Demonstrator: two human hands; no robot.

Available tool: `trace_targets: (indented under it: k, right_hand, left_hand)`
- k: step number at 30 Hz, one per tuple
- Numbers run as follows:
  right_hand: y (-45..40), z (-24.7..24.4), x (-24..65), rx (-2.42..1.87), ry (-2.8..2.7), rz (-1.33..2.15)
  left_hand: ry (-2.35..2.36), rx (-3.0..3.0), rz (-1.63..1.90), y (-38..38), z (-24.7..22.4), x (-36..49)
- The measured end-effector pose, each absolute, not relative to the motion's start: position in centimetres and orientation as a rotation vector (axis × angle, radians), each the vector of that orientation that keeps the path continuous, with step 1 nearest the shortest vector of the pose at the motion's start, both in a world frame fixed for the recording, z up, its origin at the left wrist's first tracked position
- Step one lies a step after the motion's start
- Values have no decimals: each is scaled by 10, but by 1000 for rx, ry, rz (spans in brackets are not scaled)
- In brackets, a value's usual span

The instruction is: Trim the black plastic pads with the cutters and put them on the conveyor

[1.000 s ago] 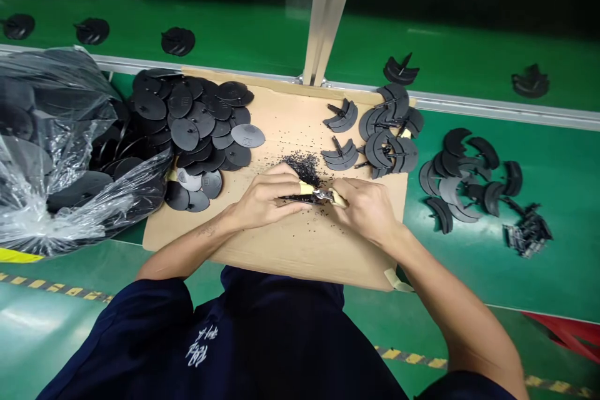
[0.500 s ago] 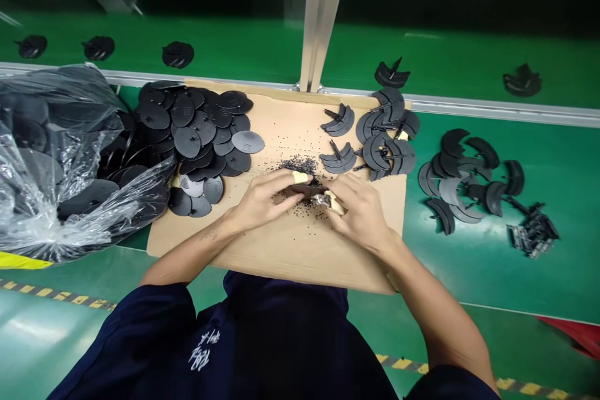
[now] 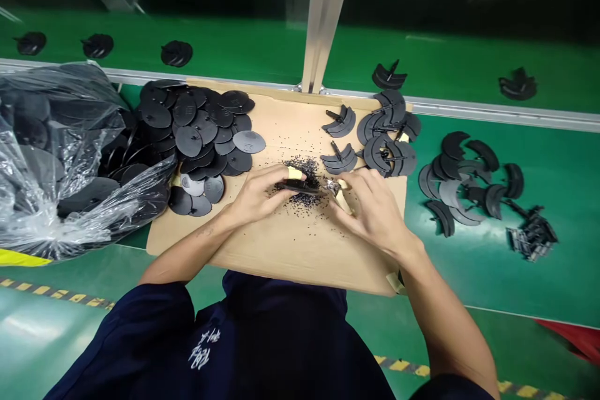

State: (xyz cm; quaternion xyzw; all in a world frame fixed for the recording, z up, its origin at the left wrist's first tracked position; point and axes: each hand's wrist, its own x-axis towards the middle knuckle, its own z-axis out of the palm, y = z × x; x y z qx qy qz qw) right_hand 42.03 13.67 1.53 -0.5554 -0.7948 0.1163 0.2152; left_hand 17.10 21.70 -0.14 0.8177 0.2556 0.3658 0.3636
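Green floor (image 3: 51, 337), near side, with yellow-and-black stripes; green counter (image 3: 557, 181), spanning left to right, edged at the far side by a metal rail (image 3: 469, 109); pale upright post (image 3: 325, 19), far centre. Cardboard sheet (image 3: 267, 256), middle of the counter. Clear plastic bag (image 3: 51, 225) of black discs, left; heap of oval black discs (image 3: 190, 140), on the sheet's left side and beyond its edge. Black curved pieces (image 3: 450, 189), loose, right. Left hand (image 3: 262, 190), one finger wrapped in yellow, finger and thumb pinched on a black piece (image 3: 295, 187) above the sheet's centre; right hand (image 3: 375, 212), loosely curled about pliers (image 3: 344, 201), handles spread. Black crumbs (image 3: 307, 165), scattered beneath and around. Differences from half a second ago: pliers then at the black piece's right end, handles gripped closer; now drawn slightly right, just beside it, right hand wider. Heap of discs and curved pieces unchanged.
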Motion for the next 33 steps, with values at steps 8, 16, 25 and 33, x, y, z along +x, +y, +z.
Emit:
trace_targets:
  k: [8,16,25,33]
  right_hand:
    - [142,21,419,-1441,-2409,40]
    - [141,18,414,-1470,-2404,85]
    - [140,19,414,-1442,-2404,33]
    - [140,21,415,-1451,-2465,-9]
  left_hand:
    - [572,2072,976,213,-2,173]
    - [583,2059,988,210,-4,174]
    - [551,2056,1043,209,-10,175]
    - [523,2015,1064,205,-12,176]
